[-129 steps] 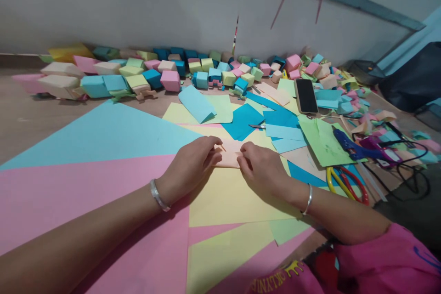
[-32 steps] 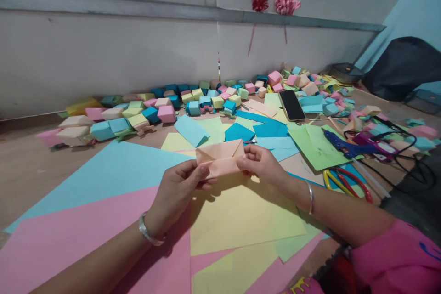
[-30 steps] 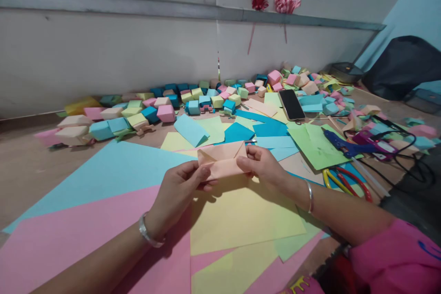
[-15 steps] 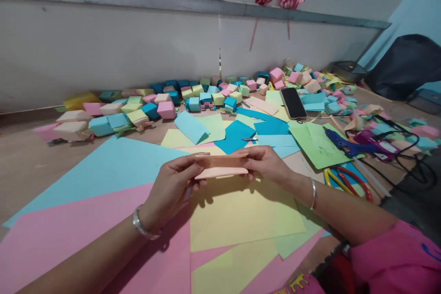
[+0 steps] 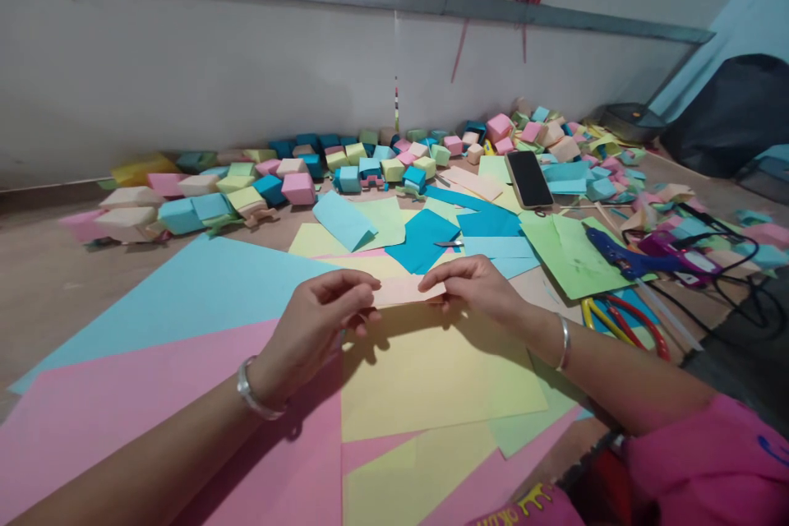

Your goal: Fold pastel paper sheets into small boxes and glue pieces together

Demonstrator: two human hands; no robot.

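Between both hands, a narrow folded strip of peach paper [image 5: 403, 291] is held level above the sheets. My left hand [image 5: 326, 304] pinches its left end between thumb and fingers. At the other end, my right hand [image 5: 472, 288] grips it with fingers over the top edge and the thumb partly hidden. Beneath the hands lies a yellow paper sheet [image 5: 431, 386]. A pink sheet [image 5: 277, 427] and a light blue sheet [image 5: 203, 296] spread out to the left.
Several small folded paper boxes [image 5: 299, 188] line the wall. A phone [image 5: 528, 179] lies on papers at the back right. Nearer are a blue glue gun [image 5: 616, 253] with its cable and red-and-yellow handled scissors [image 5: 634, 325]. A small blade [image 5: 449, 244] rests on blue paper.
The peach paper stood partly open like a trough; now it looks folded flatter. My right fingers have moved onto its upper edge. The view has shifted slightly.
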